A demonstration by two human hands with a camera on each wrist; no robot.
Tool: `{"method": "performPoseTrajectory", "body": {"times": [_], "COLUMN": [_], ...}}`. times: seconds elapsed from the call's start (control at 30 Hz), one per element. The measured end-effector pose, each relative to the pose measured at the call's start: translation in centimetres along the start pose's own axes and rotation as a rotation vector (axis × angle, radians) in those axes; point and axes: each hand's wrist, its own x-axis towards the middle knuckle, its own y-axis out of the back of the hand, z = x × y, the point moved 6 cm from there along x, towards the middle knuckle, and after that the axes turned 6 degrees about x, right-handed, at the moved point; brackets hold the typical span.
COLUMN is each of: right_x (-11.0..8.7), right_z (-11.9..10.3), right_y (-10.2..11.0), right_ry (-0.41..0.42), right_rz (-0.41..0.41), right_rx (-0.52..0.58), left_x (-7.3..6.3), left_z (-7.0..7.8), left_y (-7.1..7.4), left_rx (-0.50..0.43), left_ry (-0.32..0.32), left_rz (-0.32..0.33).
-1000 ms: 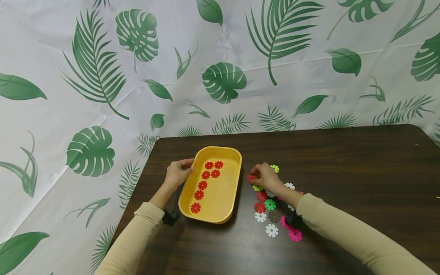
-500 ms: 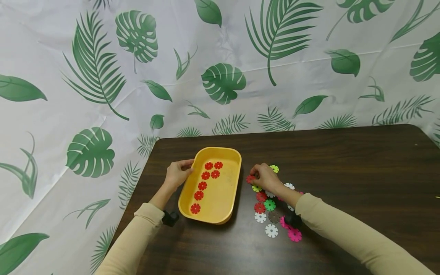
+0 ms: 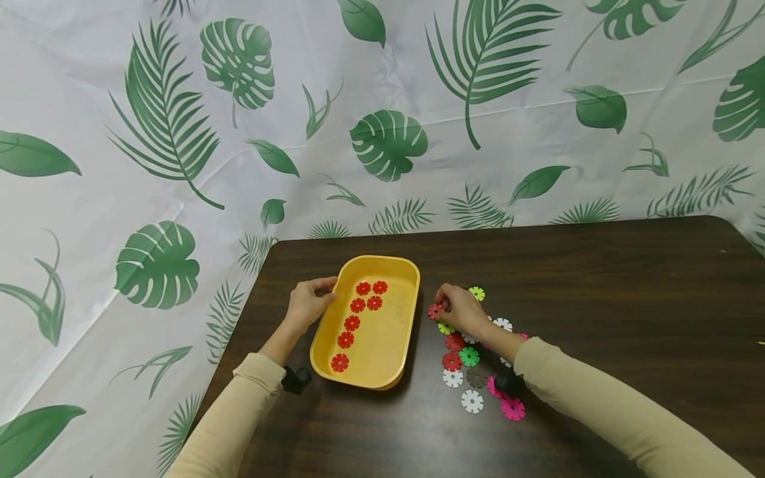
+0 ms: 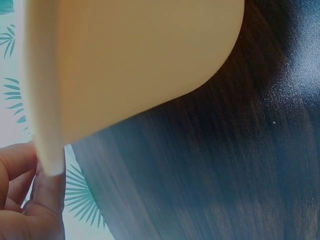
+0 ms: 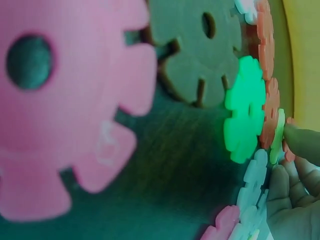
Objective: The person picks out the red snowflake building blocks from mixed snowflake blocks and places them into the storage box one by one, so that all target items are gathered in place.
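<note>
In the head view my left hand (image 3: 307, 304) grips the left rim of a yellow plastic tray (image 3: 385, 345), thumb and fingers on either side of the edge. Several red notched discs (image 3: 345, 340) lie flat inside, mostly along the tray's left side. Right of the tray, my right hand (image 3: 465, 311) pinches another red notched disc (image 3: 435, 311) between thumb and fingers; the right wrist view shows this disc (image 5: 288, 150) edge-on, partly behind the thumb. Just beneath that hand lies a yellow-green disc (image 3: 446, 328).
Loose discs are spread around the right forearm: a green disc (image 3: 469, 356), a white disc (image 3: 472, 401), a brown disc (image 3: 476, 378), a pink disc (image 3: 512, 408) and more red ones. Sleeve and hand cover part of them. The dark wooden table (image 3: 627, 299) meets a leaf-print cloth (image 3: 388, 192) behind.
The red disc in the right hand's pinch has tilted slightly and shows more of its face. Left hand and tray stay where they were.
</note>
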Motion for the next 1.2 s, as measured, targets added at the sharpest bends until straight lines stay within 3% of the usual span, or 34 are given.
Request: {"method": "performPoseTrajectory", "body": {"times": [0.4,0.7,1.2], "right_x": [-0.1,-0.4,-0.1], "right_z": [0.0,0.3,0.4], "right_y": [0.0,0.1,1.9], "right_ry": [0.055,0.049,-0.128], "right_rz": [0.025,0.022,-0.009], "right_rx": [0.019,0.101,0.499], "left_x": [0.0,-0.1,-0.1], "left_z": [-0.1,-0.1,0.0], "left_y": [-0.1,0.0,-0.1], "left_rx": [-0.001,-0.004,-0.002], "left_ry": [0.001,-0.002,-0.012], "left_rz": [-0.006,-0.003,-0.007]}}
